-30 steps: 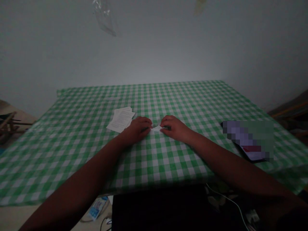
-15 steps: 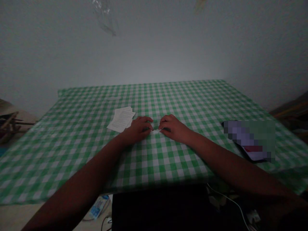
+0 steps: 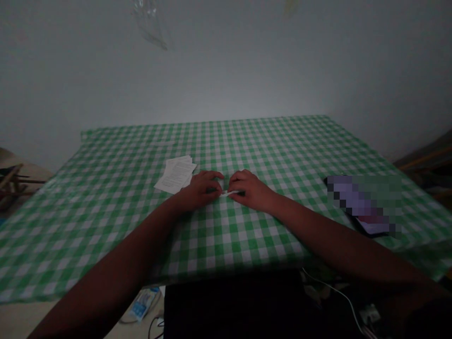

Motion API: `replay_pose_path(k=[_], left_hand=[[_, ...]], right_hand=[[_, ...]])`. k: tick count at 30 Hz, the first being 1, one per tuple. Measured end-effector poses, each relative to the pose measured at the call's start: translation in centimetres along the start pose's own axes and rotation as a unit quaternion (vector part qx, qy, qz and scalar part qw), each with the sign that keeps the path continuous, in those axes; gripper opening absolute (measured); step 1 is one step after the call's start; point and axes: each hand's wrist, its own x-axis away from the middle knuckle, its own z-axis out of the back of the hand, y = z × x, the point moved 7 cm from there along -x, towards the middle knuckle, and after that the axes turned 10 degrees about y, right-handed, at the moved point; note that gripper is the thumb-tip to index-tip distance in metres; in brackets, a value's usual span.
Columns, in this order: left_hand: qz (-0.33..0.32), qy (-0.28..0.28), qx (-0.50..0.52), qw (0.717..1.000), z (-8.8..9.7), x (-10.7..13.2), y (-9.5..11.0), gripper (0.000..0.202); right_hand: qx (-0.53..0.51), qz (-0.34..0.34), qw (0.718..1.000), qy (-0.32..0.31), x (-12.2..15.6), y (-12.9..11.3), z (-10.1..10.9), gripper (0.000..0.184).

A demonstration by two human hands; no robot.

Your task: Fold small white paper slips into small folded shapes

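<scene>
Over the middle of the checked tablecloth, my left hand (image 3: pixel 203 189) and my right hand (image 3: pixel 250 189) face each other a short way apart. Between them runs a thin white strip that looks like folded or rolled paper (image 3: pixel 231 192). The fingertips of both hands are closed on it, one hand at each end, and the fingers hide much of it. Just behind my left hand lies a small fanned stack of printed paper sheets (image 3: pixel 175 174), partly covered by that hand.
A green and white checked cloth (image 3: pixel 247 141) covers the table, which meets a pale wall (image 3: pixel 226 70). To the right lies a phone (image 3: pixel 363 207), its screen blurred out. Below the front edge are a white cable (image 3: pixel 335 289) and a blue and white packet (image 3: pixel 143 305).
My right hand has shifted slightly left, closer to my left hand. More of the white strip shows by the right fingers. The view has tilted a little.
</scene>
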Motion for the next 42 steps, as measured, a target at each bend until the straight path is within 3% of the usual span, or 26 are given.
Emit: replay_pose_path(k=[12, 20, 28, 34, 42], left_hand=[[-0.003, 0.044, 0.006, 0.999, 0.0, -0.1, -0.3, 0.012], [-0.033, 0.037, -0.001, 0.999, 0.3, 0.1, 1.0, 0.01], [-0.04, 0.068, -0.042, 0.996, -0.4, -0.1, 1.1, 0.007], [-0.036, 0.068, -0.064, 0.995, -0.1, -0.2, 0.9, 0.008], [-0.024, 0.063, -0.07, 0.995, 0.1, 0.0, 0.2, 0.012]], right_hand=[[0.006, -0.019, 1.0, -0.005, 0.0, 0.2, -0.1, 0.004], [0.003, -0.029, 0.999, 0.013, 0.0, 0.1, 0.1, 0.003], [0.0, -0.033, 0.999, 0.018, 0.0, 0.2, -0.1, 0.003], [0.025, -0.041, 0.999, 0.018, 0.2, 0.8, 1.0, 0.012], [0.064, -0.067, 0.996, 0.016, 0.4, 1.7, 2.2, 0.008]])
